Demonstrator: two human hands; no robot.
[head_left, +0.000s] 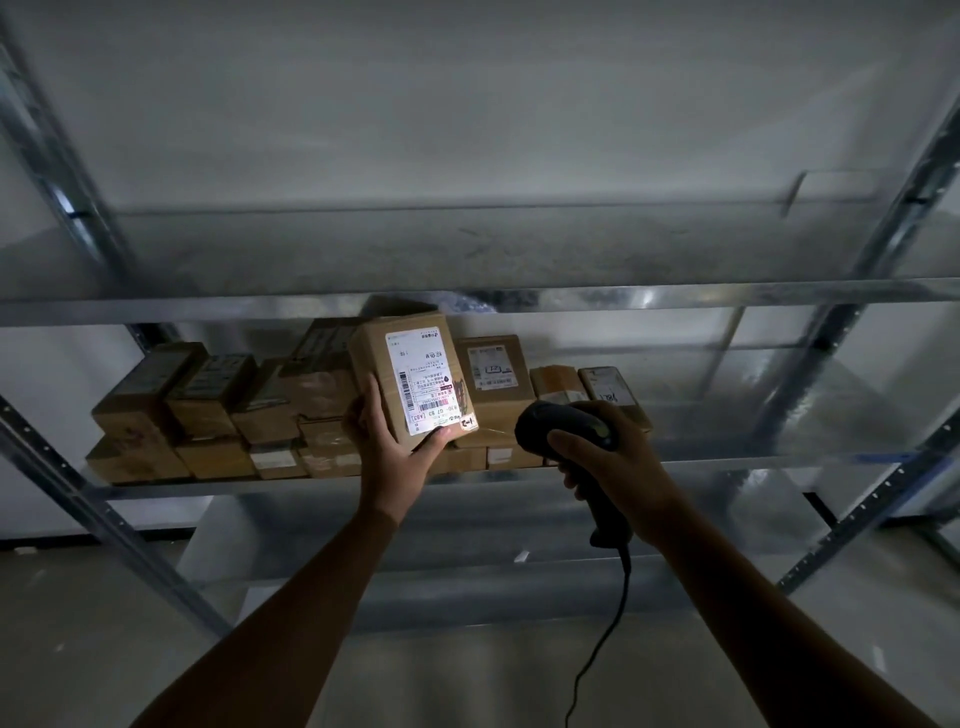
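Left hand (387, 441): arm stretched up, grip clamped under the tilted parcel (410, 376) at the shelf (727, 462) front edge.
Right hand (608, 462): grip wrapped round the scanner (563, 426), aimed at the label (423, 379).

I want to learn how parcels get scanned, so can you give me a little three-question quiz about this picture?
1. Pick one: what does the right hand grip?
A. a barcode scanner
B. a roll of tape
C. a pen

2. True or false: the white shipping label on the held cardboard parcel is turned away from the camera.

3. Short answer: which of the two hands holds that parcel up in front of the shelved boxes?

Key
1. A
2. False: the label faces the camera.
3. The left hand.
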